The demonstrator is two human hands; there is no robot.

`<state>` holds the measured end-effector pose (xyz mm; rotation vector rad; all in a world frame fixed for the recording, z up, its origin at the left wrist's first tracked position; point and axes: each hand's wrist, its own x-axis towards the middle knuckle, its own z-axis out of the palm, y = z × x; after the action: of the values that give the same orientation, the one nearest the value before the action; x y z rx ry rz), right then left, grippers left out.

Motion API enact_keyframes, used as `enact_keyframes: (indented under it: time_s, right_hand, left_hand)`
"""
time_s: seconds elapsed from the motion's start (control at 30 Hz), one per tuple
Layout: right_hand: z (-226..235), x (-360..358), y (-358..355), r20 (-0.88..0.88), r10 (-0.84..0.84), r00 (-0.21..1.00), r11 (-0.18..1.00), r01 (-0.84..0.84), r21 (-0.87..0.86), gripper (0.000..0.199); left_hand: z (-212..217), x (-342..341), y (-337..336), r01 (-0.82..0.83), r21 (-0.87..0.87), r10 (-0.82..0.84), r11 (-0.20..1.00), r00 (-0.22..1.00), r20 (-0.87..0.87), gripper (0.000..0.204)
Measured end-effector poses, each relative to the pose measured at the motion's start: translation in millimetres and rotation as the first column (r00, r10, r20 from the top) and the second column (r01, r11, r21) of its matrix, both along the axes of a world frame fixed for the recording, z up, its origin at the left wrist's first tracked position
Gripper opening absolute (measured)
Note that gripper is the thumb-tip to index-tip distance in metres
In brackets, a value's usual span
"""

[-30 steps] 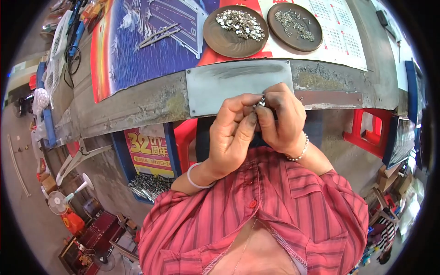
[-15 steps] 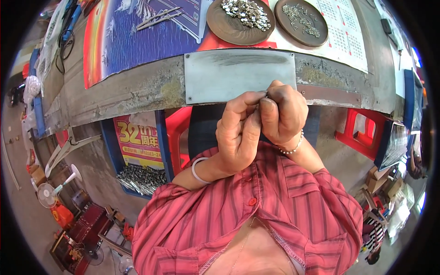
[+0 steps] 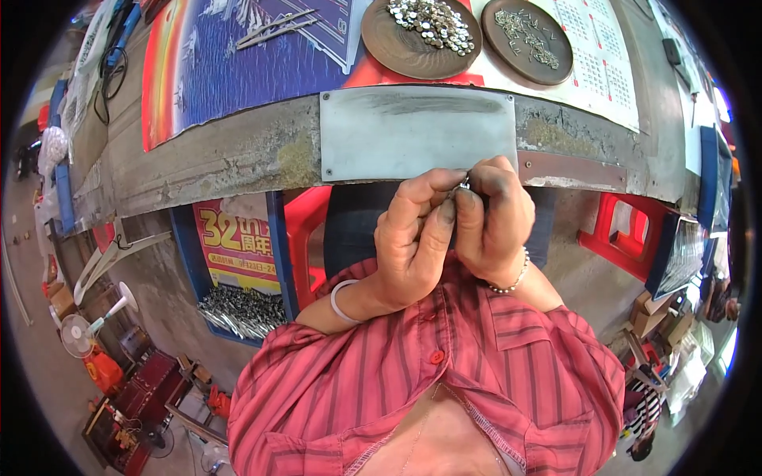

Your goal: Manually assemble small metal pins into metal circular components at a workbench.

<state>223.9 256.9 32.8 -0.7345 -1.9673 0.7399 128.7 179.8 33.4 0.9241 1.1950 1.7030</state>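
Observation:
In front of my chest, just past the near edge of the bench, both hands meet at the fingertips. My left hand (image 3: 413, 234) is closed in a pinch, thumb against forefinger. Thumb and bent fingers of my right hand (image 3: 498, 210) press together right beside it. Between the fingertips shows a tiny shiny metal piece (image 3: 463, 185), mostly covered and too small to name. A pale plate (image 3: 413, 131) screwed to the bench edge lies just beyond the hands.
Beyond it stand a brown dish (image 3: 389, 59) of small shiny round pieces and another dish (image 3: 516, 71) of thin pins. Slim metal tools (image 3: 274, 30) lie on a blue poster (image 3: 230, 87). Below left is a blue bin (image 3: 184, 238) of metal parts; red stools (image 3: 615, 230) flank me.
Both hands have come down slightly toward me and the right has turned a little. The shiny piece between the fingertips now shows more clearly.

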Motion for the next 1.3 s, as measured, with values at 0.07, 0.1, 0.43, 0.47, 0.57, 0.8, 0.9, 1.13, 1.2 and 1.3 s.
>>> enact_keyframes:
  time_s: [0.07,0.1,0.43,0.47,0.57,0.8,0.9,1.13,1.2,1.3]
  right_hand:
    - [-2.2,-1.1,-3.5,0.073,-0.011,0.997,1.0,0.013,-0.017,0.013]
    - [0.8,-0.6,-2.8,0.076,-0.01,0.997,1.0,0.011,-0.016,0.013]
    - [8.9,2.4,-2.3,-0.155,0.107,0.982,0.949,-0.147,-0.277,0.013]
    - [5.2,-0.7,-4.7,-0.166,0.084,0.982,0.966,-0.121,-0.227,0.016]
    - [-2.8,-8.5,-3.6,-0.186,0.081,0.979,0.989,-0.102,-0.104,0.017]
    - [-9.6,-8.9,-20.4,0.056,-0.018,0.998,1.0,0.019,-0.004,0.014]
    - [-2.3,-8.5,-20.6,0.035,0.005,0.999,0.971,0.004,-0.238,0.009]
    - [6.8,3.5,-1.6,-0.165,0.129,0.978,0.937,-0.175,-0.302,0.01]
    - [5.7,0.5,-2.9,-0.141,0.112,0.984,0.974,-0.137,-0.182,0.012]
    - [-0.5,-6.0,-6.6,-0.079,0.077,0.994,0.995,-0.071,0.074,0.016]
  left_hand:
    - [-1.8,-0.7,4.0,-0.018,0.016,0.019,1.0,0.999,-0.041,0.027]
    - [-1.8,-0.8,5.9,-0.037,0.036,0.039,0.999,0.996,-0.085,0.027]
    - [7.2,-9.9,-1.3,0.084,-0.004,-0.082,0.996,0.975,0.208,0.035]
    - [6.7,-10.2,-1.2,0.076,0.016,-0.078,0.997,0.975,0.208,0.034]
    - [6.8,-12.0,-3.0,0.068,0.014,-0.069,0.998,0.981,0.178,0.032]
    - [4.1,-6.6,-7.9,0.063,-0.015,-0.06,0.998,0.983,0.174,0.03]
    - [-0.2,-7.2,-6.6,0.057,-0.022,-0.051,0.998,0.974,0.221,0.03]
    - [1.4,-10.1,-16.2,0.133,0.02,-0.134,0.991,0.983,0.124,0.038]
    - [1.6,-8.4,-17.2,0.124,0.022,-0.126,0.992,0.982,0.138,0.036]
    - [-3.4,-7.5,-16.9,0.071,0.06,-0.075,0.996,0.995,0.064,0.032]
